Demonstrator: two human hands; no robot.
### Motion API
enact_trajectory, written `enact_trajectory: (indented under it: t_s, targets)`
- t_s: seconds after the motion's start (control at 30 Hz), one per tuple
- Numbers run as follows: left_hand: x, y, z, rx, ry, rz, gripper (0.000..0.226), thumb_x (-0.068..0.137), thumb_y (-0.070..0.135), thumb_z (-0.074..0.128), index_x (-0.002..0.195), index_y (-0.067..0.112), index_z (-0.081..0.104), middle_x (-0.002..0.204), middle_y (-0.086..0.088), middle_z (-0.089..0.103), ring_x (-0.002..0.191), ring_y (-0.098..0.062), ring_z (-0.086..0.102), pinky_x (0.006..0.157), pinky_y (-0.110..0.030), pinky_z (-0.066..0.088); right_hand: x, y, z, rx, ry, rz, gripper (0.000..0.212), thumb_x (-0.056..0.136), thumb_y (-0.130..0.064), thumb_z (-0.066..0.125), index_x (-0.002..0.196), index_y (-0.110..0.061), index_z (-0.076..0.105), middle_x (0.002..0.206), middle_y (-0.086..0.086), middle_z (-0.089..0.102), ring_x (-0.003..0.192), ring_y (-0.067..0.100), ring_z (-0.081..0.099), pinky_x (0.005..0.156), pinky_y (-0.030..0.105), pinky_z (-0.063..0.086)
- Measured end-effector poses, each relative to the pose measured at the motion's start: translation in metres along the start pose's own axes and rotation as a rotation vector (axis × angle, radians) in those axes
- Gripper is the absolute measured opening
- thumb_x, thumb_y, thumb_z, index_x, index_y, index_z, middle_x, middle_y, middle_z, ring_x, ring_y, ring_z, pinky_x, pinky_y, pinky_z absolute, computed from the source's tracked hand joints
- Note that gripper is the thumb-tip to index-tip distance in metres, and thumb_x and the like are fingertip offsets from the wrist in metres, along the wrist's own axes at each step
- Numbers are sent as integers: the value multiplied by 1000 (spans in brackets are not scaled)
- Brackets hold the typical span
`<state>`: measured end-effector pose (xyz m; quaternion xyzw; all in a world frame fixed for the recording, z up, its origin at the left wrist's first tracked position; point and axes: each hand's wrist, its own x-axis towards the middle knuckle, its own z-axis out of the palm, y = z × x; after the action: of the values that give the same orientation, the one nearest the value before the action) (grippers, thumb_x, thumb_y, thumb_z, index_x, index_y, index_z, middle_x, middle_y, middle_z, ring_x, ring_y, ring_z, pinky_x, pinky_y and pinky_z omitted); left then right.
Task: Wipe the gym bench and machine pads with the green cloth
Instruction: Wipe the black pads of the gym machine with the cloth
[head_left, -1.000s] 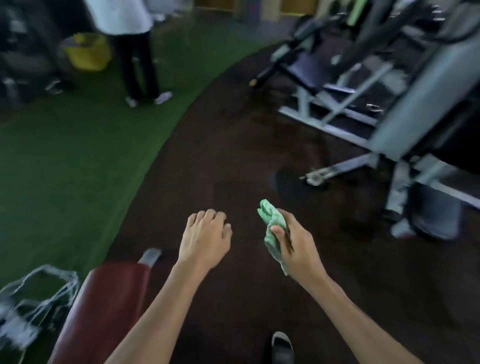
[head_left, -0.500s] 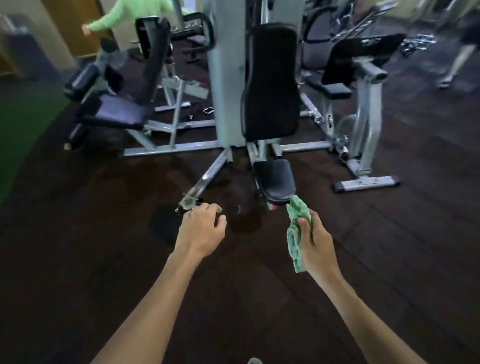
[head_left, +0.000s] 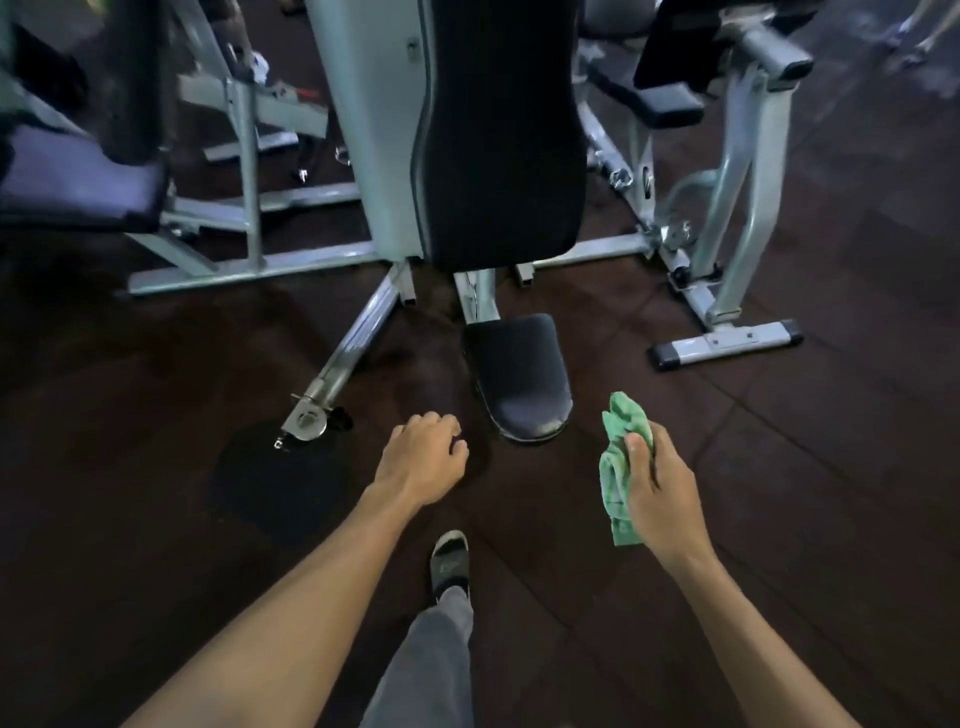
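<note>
Seat pad (head_left: 517, 376) came closer since the earlier frame. Right hand (head_left: 662, 491) pinched the bunched green cloth (head_left: 621, 457) above the floor, short of the pad; left hand (head_left: 423, 457) loosely curled, empty. Loose cloth tail could drag on the dirty floor.

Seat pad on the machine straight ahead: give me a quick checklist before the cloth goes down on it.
1. Green cloth gripped in right hand: ok.
2. Left hand free, loosely curled, holding nothing: ok.
3. Seat pad bare, nothing lying on it: ok.
4. Cloth touching the pad: not ok, it hangs in the air to the right of the pad's front edge.
5. Back pad above the seat unobstructed: ok.
6. Cloth damp or dry: cannot tell.
</note>
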<state>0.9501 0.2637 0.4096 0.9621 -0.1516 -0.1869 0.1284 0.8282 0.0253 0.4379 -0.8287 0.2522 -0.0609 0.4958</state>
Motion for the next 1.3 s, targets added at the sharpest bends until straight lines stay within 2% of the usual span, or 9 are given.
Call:
enact_trajectory:
  t_s: [0.27, 0.37, 0.47, 0.6, 0.7, 0.83, 0.93, 1.07, 1.3]
  targets:
    - [190, -8, 59, -12, -142, -104, 38, 104, 30, 45, 135, 14, 58, 136, -9, 59, 125, -28, 54, 108, -44, 42, 198, 36, 52, -122, -166, 33, 30, 109, -23, 42, 136, -22, 55, 95, -16, 66, 87, -14, 63, 70, 3, 43]
    - [261, -5, 114, -59, -154, -119, 41, 106, 29, 41, 143, 13, 50, 144, -9, 52, 129, -28, 52, 109, -44, 42, 282, 81, 94, -188, -297, -48, 37, 109, -26, 43, 145, -27, 49, 116, -5, 68, 105, -1, 63, 89, 16, 48]
    - [323, -4, 189, -120, -153, -185, 50, 108, 28, 38, 155, 13, 34, 163, -9, 32, 142, -29, 41, 115, -45, 39, 349, 154, 158, -398, -438, -246, 51, 108, -29, 43, 156, -14, 37, 156, 7, 47, 143, 17, 40, 119, 36, 34]
    - [382, -7, 295, -185, -29, -370, 65, 111, 35, 26, 164, 12, -2, 172, -3, -15, 160, -23, 2, 125, -42, 25, 410, 268, 239, -851, -755, -462, 66, 108, -51, 12, 165, -18, 3, 174, 1, -6, 160, 17, -7, 131, 48, 8]
    - [397, -9, 348, -230, 163, -414, 67, 108, 39, 18, 164, 13, -9, 170, 1, -24, 160, -24, -8, 128, -39, 19, 456, 303, 274, -890, -643, -618, 68, 107, -51, 12, 165, -19, -2, 173, 1, -9, 160, 18, -10, 130, 48, -1]
    - [396, -14, 366, -335, 307, -375, 66, 107, 35, 20, 164, 11, -3, 173, 0, -12, 160, -23, -9, 129, -41, 20, 495, 283, 317, -883, -517, -630, 69, 105, -42, 25, 165, -15, 5, 174, 8, 2, 161, 24, 2, 130, 53, 7]
    - [396, -13, 362, -323, 296, -378, 66, 107, 32, 23, 164, 9, -2, 173, -3, -12, 160, -23, -10, 129, -42, 20, 493, 283, 293, -941, -654, -773, 70, 103, -43, 27, 165, -19, 3, 174, 3, -1, 161, 21, -1, 130, 54, 9]
    - [397, -12, 358, -326, 258, -396, 66, 107, 31, 21, 164, 7, -2, 173, -4, -14, 160, -24, -13, 129, -43, 19, 504, 288, 251, -965, -687, -640, 76, 99, -46, 32, 165, -29, -1, 174, -2, -10, 160, 19, -11, 130, 53, 1]
    - [398, -14, 362, -340, 288, -384, 69, 104, 27, 27, 163, 3, 1, 173, -9, -11, 159, -27, -13, 130, -44, 13, 523, 241, 369, -915, -556, -790, 67, 105, -48, 26, 165, -19, 13, 173, 7, 12, 161, 27, 7, 130, 53, 8]
